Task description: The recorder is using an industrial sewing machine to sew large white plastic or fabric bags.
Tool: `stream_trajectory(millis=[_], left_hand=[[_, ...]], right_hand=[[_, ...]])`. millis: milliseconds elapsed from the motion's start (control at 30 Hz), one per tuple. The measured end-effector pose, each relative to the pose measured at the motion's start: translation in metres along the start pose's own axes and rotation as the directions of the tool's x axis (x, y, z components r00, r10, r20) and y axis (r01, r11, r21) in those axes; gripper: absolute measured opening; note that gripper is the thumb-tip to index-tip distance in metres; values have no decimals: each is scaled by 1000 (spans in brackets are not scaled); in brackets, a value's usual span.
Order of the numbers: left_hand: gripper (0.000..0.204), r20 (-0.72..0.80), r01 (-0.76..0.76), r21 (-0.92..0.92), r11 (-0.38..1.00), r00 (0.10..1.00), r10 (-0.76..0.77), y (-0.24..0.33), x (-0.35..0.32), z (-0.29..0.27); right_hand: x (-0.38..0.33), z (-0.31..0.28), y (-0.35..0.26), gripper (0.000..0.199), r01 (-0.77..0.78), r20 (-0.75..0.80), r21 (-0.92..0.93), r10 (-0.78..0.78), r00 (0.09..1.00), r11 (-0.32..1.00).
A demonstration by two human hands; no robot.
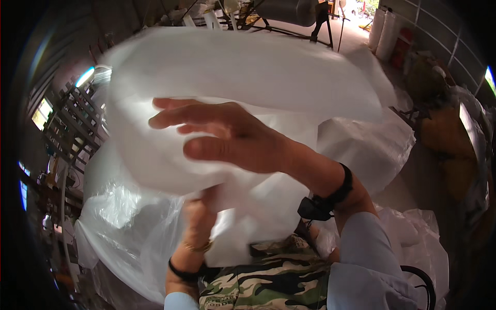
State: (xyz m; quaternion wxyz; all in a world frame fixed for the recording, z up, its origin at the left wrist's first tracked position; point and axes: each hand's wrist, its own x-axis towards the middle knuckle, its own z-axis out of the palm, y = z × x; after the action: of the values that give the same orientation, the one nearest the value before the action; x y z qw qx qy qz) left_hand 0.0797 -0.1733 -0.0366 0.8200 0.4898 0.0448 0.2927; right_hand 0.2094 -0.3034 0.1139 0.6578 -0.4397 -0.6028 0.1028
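Observation:
A large, thin, white translucent sheet (237, 64), perhaps foam or plastic film, billows up in front of me and fills the middle of the head view. My right hand (230, 137) reaches across to the left over the sheet, its fingers stretched and apart with nothing in them. Lower down, my left hand (199, 219) is closed at a bunched edge of the sheet. The sheet and motion blur partly hide its fingertips. Beneath and to the left of this hand bulges a clear plastic bag (124, 217).
More clear plastic (367, 144) lies at the right, with another crumpled heap (418, 243) near my right elbow. A dark roll on a metal frame (289, 11) stands at the back. White rolls (385, 33) stand at the far right. Racks (77, 124) line the left.

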Motion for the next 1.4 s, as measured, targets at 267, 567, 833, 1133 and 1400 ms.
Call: stream_trajectory(millis=[267,567,833,1133,1400], left_hand=[[31,-402,-59,177,982,907,127,108,-13,-48],[34,-533,-34,515,856,770,351,244,-93,-189],[37,-547,104,754,648,645,533,388,-207,-282],[40,-413,242,906,348,686,599,493,-197,-305],[44,-295,369,929,7,732,615,572,-190,-295]], right_hand=[[-59,-140,88,67,-284,-537,-823,-508,673,492],[-117,-96,208,36,-437,-528,538,692,491,721],[-89,-96,111,27,-434,-227,1,423,877,901],[-1,-8,179,19,-254,-34,199,266,963,947],[29,83,261,31,-421,-152,-517,405,902,745]])
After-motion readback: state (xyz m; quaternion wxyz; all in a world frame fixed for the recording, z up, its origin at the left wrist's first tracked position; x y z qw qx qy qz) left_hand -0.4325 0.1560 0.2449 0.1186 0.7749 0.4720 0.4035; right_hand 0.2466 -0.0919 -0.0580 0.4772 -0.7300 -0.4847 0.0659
